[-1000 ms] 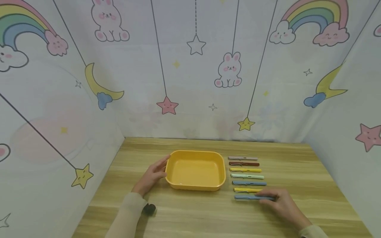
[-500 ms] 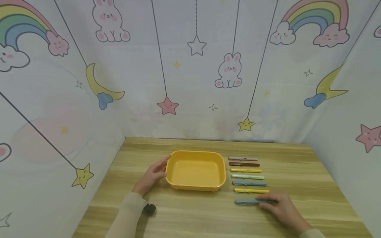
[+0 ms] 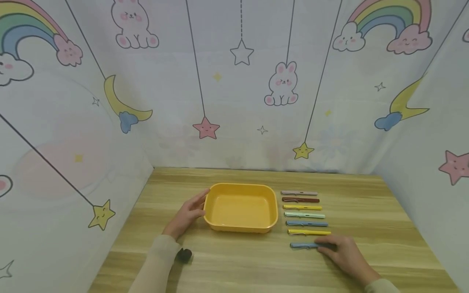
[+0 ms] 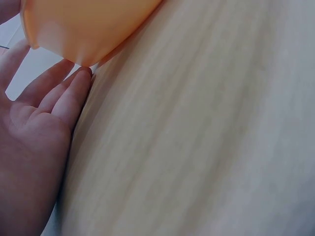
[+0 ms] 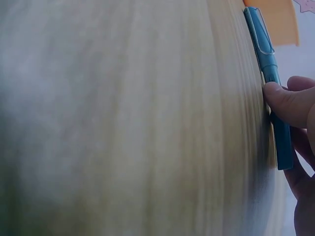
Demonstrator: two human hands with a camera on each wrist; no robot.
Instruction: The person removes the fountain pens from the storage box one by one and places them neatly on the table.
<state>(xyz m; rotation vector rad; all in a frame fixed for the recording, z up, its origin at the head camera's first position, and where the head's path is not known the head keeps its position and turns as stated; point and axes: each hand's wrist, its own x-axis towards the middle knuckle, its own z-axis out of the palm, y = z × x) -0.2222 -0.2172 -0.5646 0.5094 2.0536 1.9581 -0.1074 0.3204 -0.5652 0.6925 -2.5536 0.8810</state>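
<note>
My right hand [image 3: 346, 254] pinches a blue pen [image 3: 304, 245] between thumb and fingers, low at the tabletop, with the capped, clipped end pointing left. In the right wrist view the same pen [image 5: 261, 42] looks teal and its silver clip shows. Just beyond it lies a row of pens: a yellow pen [image 3: 307, 232], a darker blue pen [image 3: 307, 224], a mint pen [image 3: 305, 215], another yellow pen [image 3: 304, 207], a dark red pen [image 3: 302, 200] and a grey pen [image 3: 300, 193]. My left hand [image 3: 185, 215], fingers extended, touches the left side of a yellow tray [image 3: 239, 229].
All of this rests on a wood-grain table [image 3: 234, 264]. White curtains [image 3: 238, 106] printed with rabbits, stars and rainbows enclose the back and both sides. A small black round object [image 3: 184, 255] sits by the left sleeve [image 3: 155, 260].
My right hand has drawn the blue pen a little toward me, widening its gap from the nearest yellow pen, whose right end now shows. The left hand and tray have stayed put.
</note>
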